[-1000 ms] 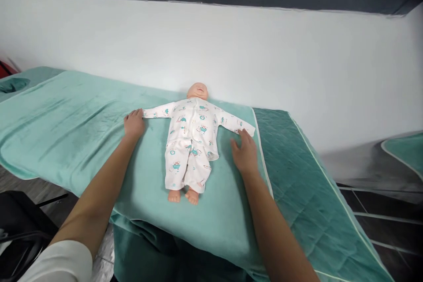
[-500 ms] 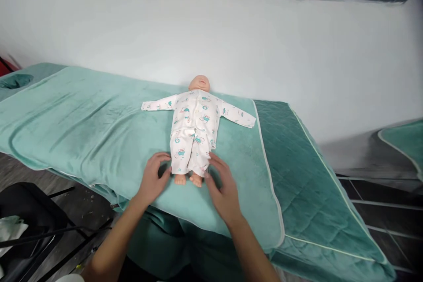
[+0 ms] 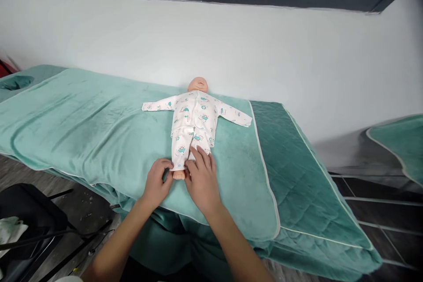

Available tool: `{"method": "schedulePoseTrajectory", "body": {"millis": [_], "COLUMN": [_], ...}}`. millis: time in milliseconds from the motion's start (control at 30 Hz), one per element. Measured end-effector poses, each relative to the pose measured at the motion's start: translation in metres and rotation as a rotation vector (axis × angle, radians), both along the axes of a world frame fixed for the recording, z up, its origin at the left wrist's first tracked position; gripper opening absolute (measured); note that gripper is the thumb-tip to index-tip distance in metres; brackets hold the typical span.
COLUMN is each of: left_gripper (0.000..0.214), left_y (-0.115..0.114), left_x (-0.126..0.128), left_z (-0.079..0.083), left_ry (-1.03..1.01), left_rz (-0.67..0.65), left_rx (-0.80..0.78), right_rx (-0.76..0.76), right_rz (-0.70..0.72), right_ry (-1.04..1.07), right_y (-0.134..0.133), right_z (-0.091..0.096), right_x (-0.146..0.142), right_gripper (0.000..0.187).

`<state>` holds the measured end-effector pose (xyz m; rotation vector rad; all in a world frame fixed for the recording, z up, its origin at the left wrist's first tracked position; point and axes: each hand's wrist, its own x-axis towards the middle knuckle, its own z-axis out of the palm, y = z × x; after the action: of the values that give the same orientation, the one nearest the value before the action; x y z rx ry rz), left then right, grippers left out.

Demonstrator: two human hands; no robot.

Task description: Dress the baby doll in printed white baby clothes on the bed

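A baby doll [image 3: 198,84] lies on its back with both arms spread. It wears a white printed top [image 3: 194,112] and matching trousers [image 3: 181,141]. At the cuff of the trouser leg on the left side of the view, my left hand [image 3: 158,180] pinches the outer edge between thumb and fingers. My right hand [image 3: 203,180] has thumb and index finger at the inner edge of that cuff, its other fingers curled over the second trouser leg. One bare foot [image 3: 179,175] shows between my hands; the other foot is hidden under my right hand.
A light green blanket [image 3: 115,136] covers most of the bed, over a darker quilted cover [image 3: 297,185] on the right. The bed stands against a white wall [image 3: 211,39]. A black chair [image 3: 29,216] is at the lower left, and another green cloth [image 3: 399,141] at the right.
My right hand has moved left from the outer side of the far-right trouser leg onto the legs. My left hand has closed on the left cuff.
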<state>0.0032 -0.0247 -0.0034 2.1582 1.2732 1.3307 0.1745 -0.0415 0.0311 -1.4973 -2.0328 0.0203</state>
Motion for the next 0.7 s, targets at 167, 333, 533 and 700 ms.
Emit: {"method": "schedulePoseTrajectory", "body": {"millis": [167, 333, 533, 700], "left_gripper": [0.016, 0.019, 0.028, 0.020], "left_y": [-0.010, -0.016, -0.015, -0.003], "left_x": [-0.013, -0.009, 0.019, 0.043], "left_z": [0.002, 0.005, 0.034, 0.049], "left_ry": [-0.073, -0.044, 0.088, 0.338], "left_rz": [0.015, 0.059, -0.015, -0.104], "left_rx": [0.067, 0.026, 0.136, 0.015], "right_rx": [0.048, 0.041, -0.015, -0.054], "right_rz": [0.077, 0.068, -0.129, -0.108], "right_ry": [0.106, 0.239, 0.355, 0.362], "right_y": [-0.019, -0.030, -0.022, -0.007], "right_z": [0.010, -0.003, -0.034, -0.030], "right_x": [0.005, 0.021, 0.040, 0.042], "right_gripper": [0.009, 0.026, 0.034, 0.011]}}
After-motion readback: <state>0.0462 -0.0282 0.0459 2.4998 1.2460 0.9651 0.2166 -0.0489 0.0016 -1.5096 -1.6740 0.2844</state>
